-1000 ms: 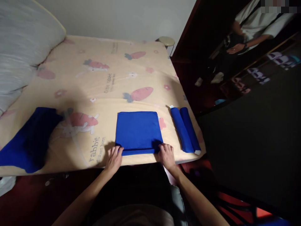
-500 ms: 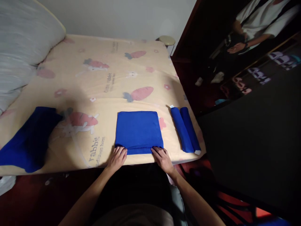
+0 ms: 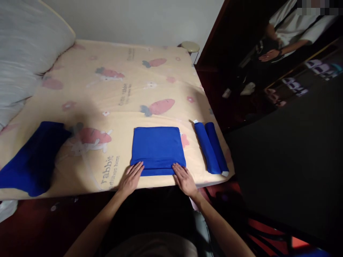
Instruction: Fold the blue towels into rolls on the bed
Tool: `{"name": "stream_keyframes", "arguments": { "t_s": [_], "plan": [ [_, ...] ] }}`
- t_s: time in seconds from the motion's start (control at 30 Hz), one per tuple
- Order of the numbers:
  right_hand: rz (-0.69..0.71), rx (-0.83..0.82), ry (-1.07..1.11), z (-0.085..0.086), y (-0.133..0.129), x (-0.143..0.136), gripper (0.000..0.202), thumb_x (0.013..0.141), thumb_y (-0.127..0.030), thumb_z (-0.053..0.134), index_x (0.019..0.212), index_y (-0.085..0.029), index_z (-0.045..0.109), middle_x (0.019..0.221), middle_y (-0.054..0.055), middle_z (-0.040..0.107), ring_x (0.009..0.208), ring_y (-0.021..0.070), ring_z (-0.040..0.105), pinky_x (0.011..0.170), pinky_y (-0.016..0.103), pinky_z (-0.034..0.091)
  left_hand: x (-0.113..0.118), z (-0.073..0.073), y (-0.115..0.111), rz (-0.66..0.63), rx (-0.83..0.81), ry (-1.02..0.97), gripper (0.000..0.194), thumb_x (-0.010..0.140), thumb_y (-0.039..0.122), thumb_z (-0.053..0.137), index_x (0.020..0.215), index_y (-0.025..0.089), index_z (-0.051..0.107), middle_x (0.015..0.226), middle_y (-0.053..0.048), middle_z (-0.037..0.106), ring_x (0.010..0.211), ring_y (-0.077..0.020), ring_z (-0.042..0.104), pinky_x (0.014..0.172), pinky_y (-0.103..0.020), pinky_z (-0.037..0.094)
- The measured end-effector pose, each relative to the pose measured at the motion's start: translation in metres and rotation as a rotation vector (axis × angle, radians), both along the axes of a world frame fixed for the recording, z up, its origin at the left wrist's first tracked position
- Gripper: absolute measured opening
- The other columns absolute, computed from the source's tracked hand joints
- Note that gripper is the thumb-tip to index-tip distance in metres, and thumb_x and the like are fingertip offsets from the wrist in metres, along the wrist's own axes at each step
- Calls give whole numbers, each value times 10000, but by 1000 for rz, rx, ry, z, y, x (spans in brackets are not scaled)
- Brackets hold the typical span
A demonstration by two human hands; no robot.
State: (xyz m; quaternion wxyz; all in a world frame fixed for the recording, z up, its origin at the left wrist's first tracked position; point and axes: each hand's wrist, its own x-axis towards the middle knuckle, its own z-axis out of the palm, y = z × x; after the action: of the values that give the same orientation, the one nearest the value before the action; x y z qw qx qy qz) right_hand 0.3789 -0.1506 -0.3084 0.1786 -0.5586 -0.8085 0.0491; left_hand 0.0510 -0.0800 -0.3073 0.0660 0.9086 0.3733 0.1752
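Observation:
A blue cloth (image 3: 158, 146) lies folded into a near square at the bed's front edge, with a narrow folded band along its near side. My left hand (image 3: 132, 175) rests flat on the cloth's near left corner, fingers stretched forward. On the near right corner lies my right hand (image 3: 184, 177), its fingers also extended over the band. Two rolled blue cloths (image 3: 207, 148) sit side by side to the right, each with a small white tag showing at one end. Far to the left, another blue cloth (image 3: 34, 157) lies loosely crumpled.
The bed (image 3: 107, 92) has a yellow sheet printed with carrots and rabbits. A big pale bundle (image 3: 29, 53) stands at the back left. Beyond the bed is a stool (image 3: 190, 46). A person (image 3: 289, 35) and shoes on a rack (image 3: 294, 85) are at upper right.
Both hands have moved slightly forward on the cloth and their fingers have straightened from a curled hold on its near fold. Faint wrinkles now show above the band.

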Motion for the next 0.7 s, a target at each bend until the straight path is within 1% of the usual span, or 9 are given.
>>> {"name": "stream_keyframes", "arguments": {
  "t_s": [0.07, 0.13, 0.2, 0.33, 0.4, 0.43, 0.5, 0.6, 0.7],
  "plan": [
    [-67, 39, -17, -2, -7, 24, 551, 1034, -236, 411, 1570, -199, 290, 1454, 116, 531, 1367, 241, 486, 1118, 450, 398, -22, 4, 2, 72, 49, 33, 582, 978, 118, 376, 1551, 206, 336, 1518, -115, 485, 1403, -263, 462, 1148, -491, 352],
    [-109, 62, -29, -1, -10, 28, 542, 1031, -225, 415, 1562, -201, 312, 1465, 118, 518, 1377, 254, 473, 1125, 467, 383, -23, 7, -1, 133, 87, 27, 595, 981, 113, 389, 1562, 212, 308, 1510, -124, 491, 1408, -282, 453, 1150, -529, 332],
    [-105, 65, -24, 1, -7, 9, 527, 1029, -199, 394, 1553, -189, 331, 1490, 120, 486, 1411, 257, 425, 1136, 473, 368, -4, 8, -8, 122, 96, -15, 614, 980, 80, 357, 1575, 207, 270, 1497, -122, 508, 1414, -272, 445, 1144, -522, 354],
    [35, 9, 27, 6, 13, -55, 522, 1025, -197, 374, 1543, -145, 347, 1501, 135, 469, 1446, 231, 368, 1149, 440, 372, 57, 3, -18, -41, 54, -95, 619, 985, 65, 301, 1588, 170, 207, 1476, -109, 538, 1410, -210, 454, 1126, -432, 429],
    [58, -24, 41, 4, 22, -69, 525, 1025, -217, 382, 1544, -142, 349, 1491, 138, 482, 1439, 224, 382, 1148, 429, 377, 71, 0, -16, -62, 27, -72, 599, 994, 90, 307, 1583, 138, 211, 1487, -121, 524, 1411, -203, 452, 1132, -412, 428],
    [54, -31, 39, 3, 24, -68, 527, 1026, -226, 386, 1546, -151, 346, 1488, 133, 486, 1434, 222, 390, 1149, 428, 376, 71, 0, -14, -56, 13, -42, 587, 1000, 110, 318, 1580, 132, 224, 1503, -123, 505, 1418, -208, 442, 1140, -415, 416],
    [26, -21, 17, -1, 24, -49, 533, 1029, -237, 392, 1554, -174, 330, 1494, 117, 481, 1430, 222, 397, 1155, 436, 361, 56, 1, -9, -24, -13, 29, 570, 1014, 165, 350, 1575, 154, 252, 1542, -111, 453, 1435, -224, 417, 1163, -438, 377],
    [-59, 29, -36, -5, 14, 1, 553, 1032, -237, 392, 1573, -191, 281, 1500, 111, 474, 1418, 234, 415, 1155, 445, 341, 16, 4, -2, 69, -14, 84, 573, 1021, 224, 393, 1578, 206, 259, 1566, -98, 412, 1435, -241, 416, 1190, -471, 315],
    [-101, 33, -80, -1, 3, 36, 577, 1034, -232, 392, 1588, -210, 228, 1513, 107, 454, 1414, 242, 420, 1153, 452, 325, -13, 8, -1, 123, 25, 80, 600, 1015, 193, 394, 1589, 224, 221, 1554, -114, 423, 1420, -263, 434, 1212, -533, 246]
  ]
}}
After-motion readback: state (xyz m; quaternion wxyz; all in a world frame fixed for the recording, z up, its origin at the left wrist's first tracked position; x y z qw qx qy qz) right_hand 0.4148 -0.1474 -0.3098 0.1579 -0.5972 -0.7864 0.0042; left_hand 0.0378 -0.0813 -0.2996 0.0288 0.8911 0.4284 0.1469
